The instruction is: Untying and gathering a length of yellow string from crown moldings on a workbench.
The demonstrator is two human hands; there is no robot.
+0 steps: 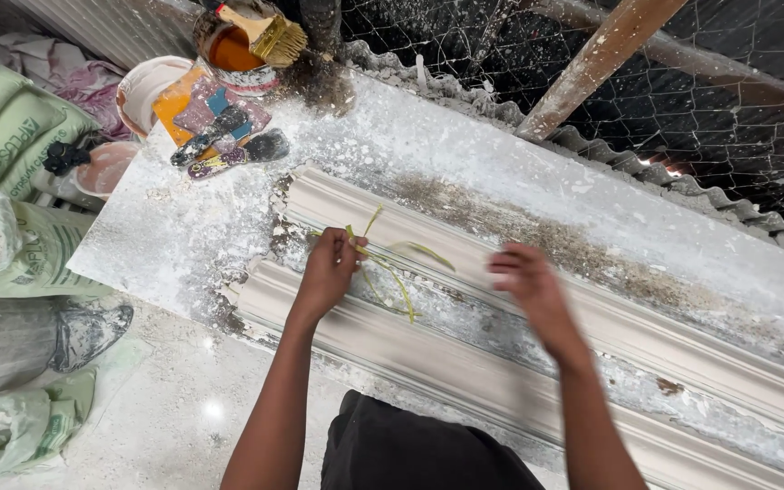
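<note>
My left hand (330, 269) pinches a bunch of thin yellow-green fibre strands (394, 270) over a long pale moulded trough (465, 363) that lies on a plaster-spattered white table (165, 236). The strands trail to the right across the trough's channel. My right hand (526, 279) hovers blurred over the trough to the right of the strands, fingers loosely apart, holding nothing I can see.
At the table's far left end lie two dirty putty knives (229, 145) on an orange board, next to a tin of orange liquid (233, 54) with a brush (269, 34). Green sacks (6, 136) pile up at left. Wire mesh (682, 82) and a wooden pole (592, 63) stand behind.
</note>
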